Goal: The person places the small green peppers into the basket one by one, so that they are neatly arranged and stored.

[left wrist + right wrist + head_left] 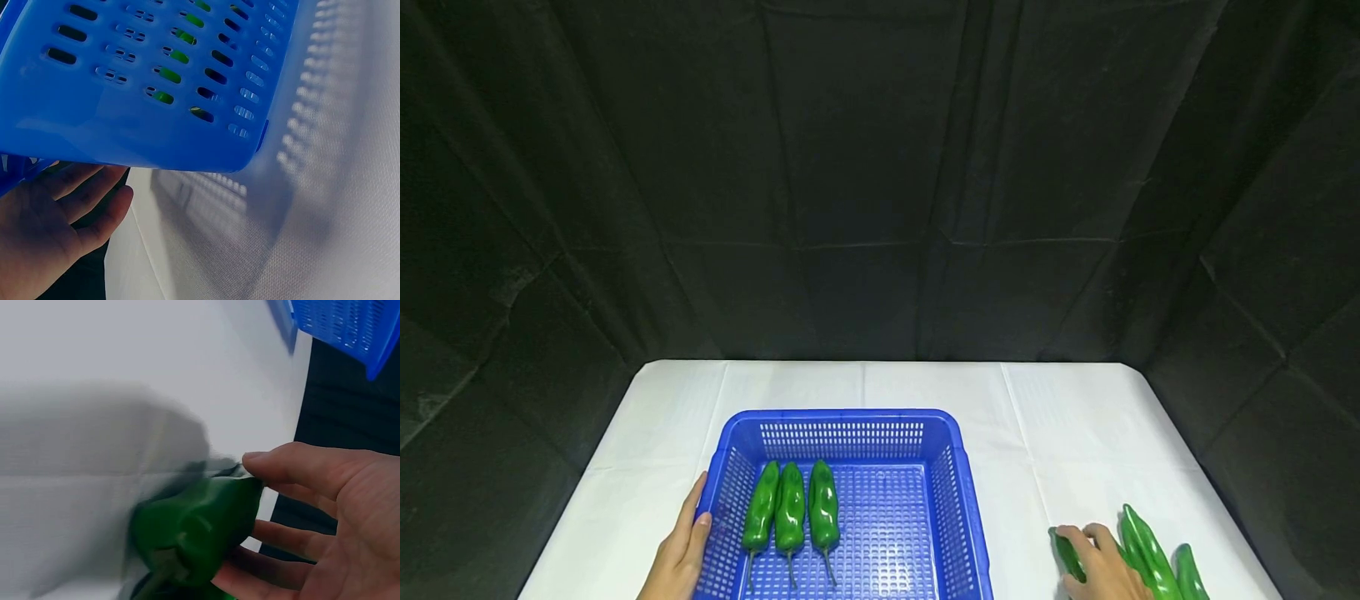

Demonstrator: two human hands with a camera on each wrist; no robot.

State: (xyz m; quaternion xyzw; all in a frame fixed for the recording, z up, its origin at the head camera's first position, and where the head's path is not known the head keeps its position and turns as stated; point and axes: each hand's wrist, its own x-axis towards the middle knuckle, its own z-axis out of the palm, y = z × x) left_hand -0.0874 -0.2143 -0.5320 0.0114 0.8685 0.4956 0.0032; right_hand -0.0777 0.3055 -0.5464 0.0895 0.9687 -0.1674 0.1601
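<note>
A blue plastic basket (958,500) holds three green peppers (789,508) lying side by side at its left. My left hand (679,546) rests against the basket's left side; in the left wrist view its fingers (103,219) are nearly straight at the blue wall. On the right of the table my right hand (1101,567) is over a group of green peppers. Its thumb and fingers pinch one green pepper (194,528) from either side, low over the cloth. Part of that pepper is hidden under the hand in the head view.
More green peppers (1150,554) lie just right of my right hand, one (1189,575) slightly apart. A white cloth (1022,433) covers the table. Black drapes (865,183) stand behind and at both sides.
</note>
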